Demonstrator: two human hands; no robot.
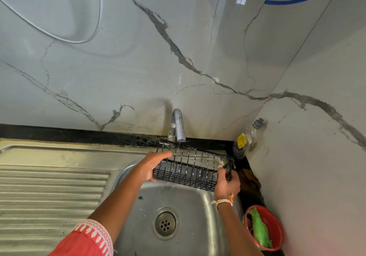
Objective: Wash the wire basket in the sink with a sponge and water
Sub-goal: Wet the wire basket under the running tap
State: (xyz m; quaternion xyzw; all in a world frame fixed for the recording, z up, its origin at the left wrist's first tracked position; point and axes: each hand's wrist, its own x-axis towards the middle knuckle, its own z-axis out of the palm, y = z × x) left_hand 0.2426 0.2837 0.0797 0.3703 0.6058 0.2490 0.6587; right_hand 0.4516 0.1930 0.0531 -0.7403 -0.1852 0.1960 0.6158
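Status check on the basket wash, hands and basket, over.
Left hand and right hand grip opposite ends of the wire basket. Basket held under the tap, above the sink. No obstruction visible.

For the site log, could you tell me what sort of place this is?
Most likely a home kitchen: a steel sink with ribbed drainboard, a tap against marble-look wall tiles, and a dish-soap bottle.

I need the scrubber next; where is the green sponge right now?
In the head view, the green sponge lies in a red bowl at lower right, beside the sink.
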